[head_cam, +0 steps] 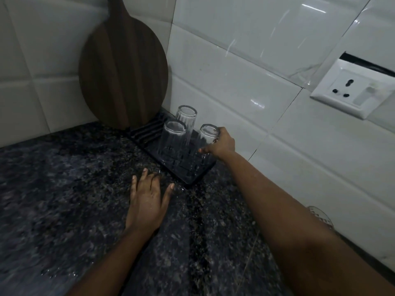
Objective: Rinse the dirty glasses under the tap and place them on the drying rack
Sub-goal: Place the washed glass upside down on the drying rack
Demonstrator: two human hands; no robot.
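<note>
Glossy white wall tiles [245,67] meet in a corner above a dark speckled granite counter [64,189]; a white socket [350,90] is mounted on the right wall under dim light.

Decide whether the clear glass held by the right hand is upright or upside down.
Upside down: the clear ribbed glass gripped by the right hand shows its closed base on top, mouth towards the black drying rack.

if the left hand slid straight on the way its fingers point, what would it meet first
Probably the near edge of the black drying rack. The left hand lies flat on the granite counter, its fingers aimed at it. Depth is unclear.
</note>
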